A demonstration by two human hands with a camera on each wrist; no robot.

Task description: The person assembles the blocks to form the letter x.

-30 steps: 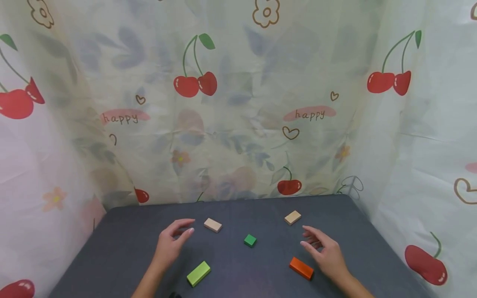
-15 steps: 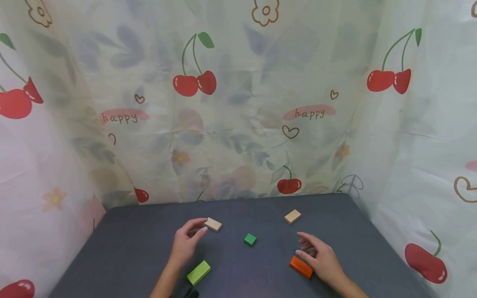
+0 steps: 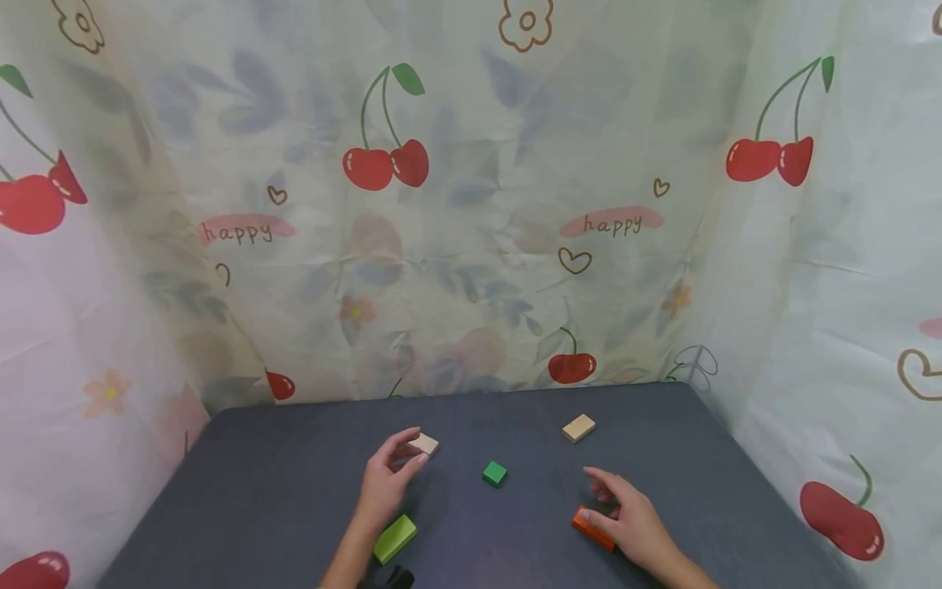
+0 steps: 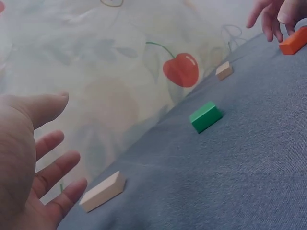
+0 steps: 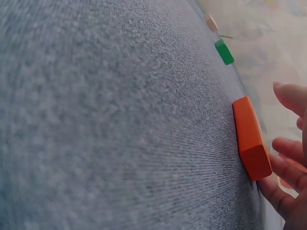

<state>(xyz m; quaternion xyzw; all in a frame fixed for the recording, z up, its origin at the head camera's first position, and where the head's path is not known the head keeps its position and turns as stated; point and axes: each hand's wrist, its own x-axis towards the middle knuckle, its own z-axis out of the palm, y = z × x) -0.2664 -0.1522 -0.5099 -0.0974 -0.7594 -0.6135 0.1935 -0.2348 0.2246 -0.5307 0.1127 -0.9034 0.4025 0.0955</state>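
My left hand hovers with loosely bent fingers and partly covers a pale wooden block. In the left wrist view, that wooden block lies just past the fingertips. Below the left forearm is a lime green block. Over an orange block is my right hand, thumb and fingers spread apart, hiding part of it. The right wrist view has the orange block flat on the cloth, fingers close beside its end; whether they touch it I cannot tell. Neither hand grips anything.
A small green block lies between the hands on the dark grey tabletop. Another pale wooden block sits farther back on the right. Cherry-printed curtains surround the table. A black object shows by the left forearm.
My left hand has moved right, now overlapping the left wooden block in view. The right hand has come slightly left and nearer, over the orange block. The blocks have stayed put.
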